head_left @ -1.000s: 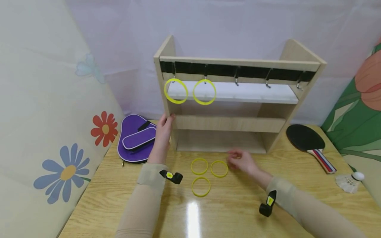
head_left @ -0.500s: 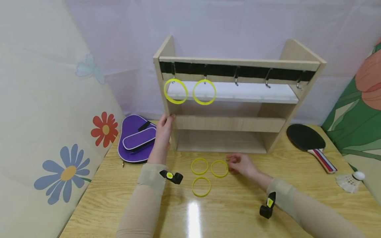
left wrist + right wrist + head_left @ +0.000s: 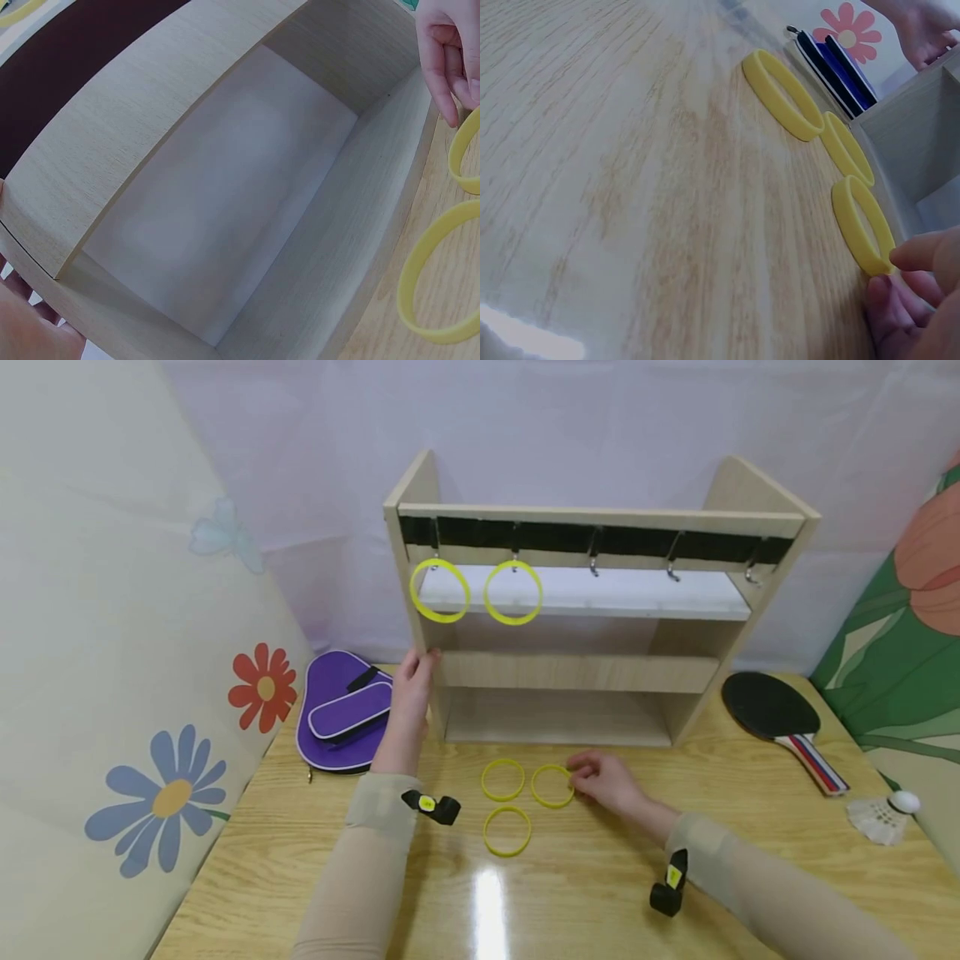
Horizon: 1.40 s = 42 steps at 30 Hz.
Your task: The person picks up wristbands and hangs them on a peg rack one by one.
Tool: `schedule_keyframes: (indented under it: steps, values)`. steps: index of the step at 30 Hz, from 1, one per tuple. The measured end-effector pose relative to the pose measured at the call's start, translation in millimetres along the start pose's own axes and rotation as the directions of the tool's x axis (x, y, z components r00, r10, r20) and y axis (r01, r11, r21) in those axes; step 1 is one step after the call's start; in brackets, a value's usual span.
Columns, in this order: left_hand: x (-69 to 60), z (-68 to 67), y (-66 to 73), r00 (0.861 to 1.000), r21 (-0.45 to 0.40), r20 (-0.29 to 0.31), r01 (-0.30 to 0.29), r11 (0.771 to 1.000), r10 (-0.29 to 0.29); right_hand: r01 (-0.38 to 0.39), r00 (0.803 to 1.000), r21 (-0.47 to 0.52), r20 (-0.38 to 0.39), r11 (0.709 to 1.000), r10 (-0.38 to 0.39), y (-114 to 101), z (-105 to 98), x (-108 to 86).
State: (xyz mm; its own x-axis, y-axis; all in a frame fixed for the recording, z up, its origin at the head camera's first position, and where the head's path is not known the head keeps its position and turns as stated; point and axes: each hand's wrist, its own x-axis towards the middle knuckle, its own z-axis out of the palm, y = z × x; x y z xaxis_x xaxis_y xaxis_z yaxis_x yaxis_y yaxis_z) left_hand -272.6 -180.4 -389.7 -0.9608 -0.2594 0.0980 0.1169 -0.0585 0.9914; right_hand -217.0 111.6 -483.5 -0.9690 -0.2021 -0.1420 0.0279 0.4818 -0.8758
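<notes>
On the table, near its right edge, a yellow silicone wristband has its rim between the thumb and index finger of my right hand; the right wrist view shows this pinch close up. Two more yellow wristbands lie beside it, one to the left and one nearer to me. My left hand grips the left side panel of a small wooden shelf, thumb at the front edge and fingers outside. Two other wristbands hang from the shelf's leftmost hooks, the first and the second.
Further hooks on the black strip hold nothing. Left of the shelf lies a purple racket case. To the right are a table tennis bat and a shuttlecock. Patterned fabric borders both sides of the table.
My right hand has shifted slightly left and its fingertips have come onto the right edge of the nearest wristband. The left hand stays on the shelf panel.
</notes>
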Motion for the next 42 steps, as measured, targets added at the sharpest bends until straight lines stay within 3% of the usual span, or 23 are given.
schedule_keyframes:
  steps: [5,9,18,35,42]
  values:
    - [-0.1,0.8,0.8,1.0,-0.001,-0.007,-0.01,1.0,0.01,0.022,0.999,-0.037,-0.023,0.999,-0.023,-0.4,0.9,-0.6]
    - [-0.8,1.2,1.1,1.0,-0.008,-0.005,-0.009,1.0,0.009,-0.003,1.0,-0.035,-0.019,0.999,0.002,-0.3,0.5,0.1]
    - [-2.4,0.9,1.1,1.0,-0.014,0.004,-0.006,1.0,0.006,-0.096,0.995,0.057,0.046,0.994,0.093,0.2,-2.0,4.6]
    - [0.9,-0.1,-0.3,1.0,-0.014,0.005,0.001,1.0,-0.001,-0.115,0.993,0.148,0.053,0.982,0.108,-3.2,-6.2,5.3]
    - [0.8,0.2,-0.6,1.0,-0.006,-0.004,0.003,1.0,-0.003,-0.096,0.995,0.188,0.056,0.977,0.087,-13.7,-15.0,5.3]
